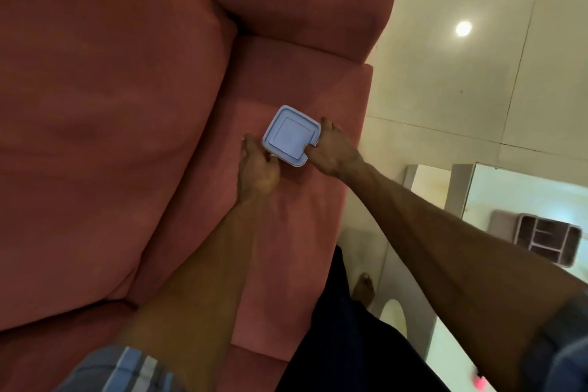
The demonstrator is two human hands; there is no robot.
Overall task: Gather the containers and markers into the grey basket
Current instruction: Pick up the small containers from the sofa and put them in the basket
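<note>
The container [291, 136] with its blue lid sits on the red sofa [127, 105]. I see the left hand [259, 169] and right hand [334, 153] touching its two sides, fingers curled.

A pale blue-lidded container [291, 136] sits on a rust-red sofa [127, 105]; the sleeve [127, 366] is blue-and-grey striped.

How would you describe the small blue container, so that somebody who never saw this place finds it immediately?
Look at the red sofa, on its seat cushion near the outer edge. There the square container with a pale blue lid sits between the left hand and right hand. It is the only blue, hard-edged thing on the red fabric.
</note>
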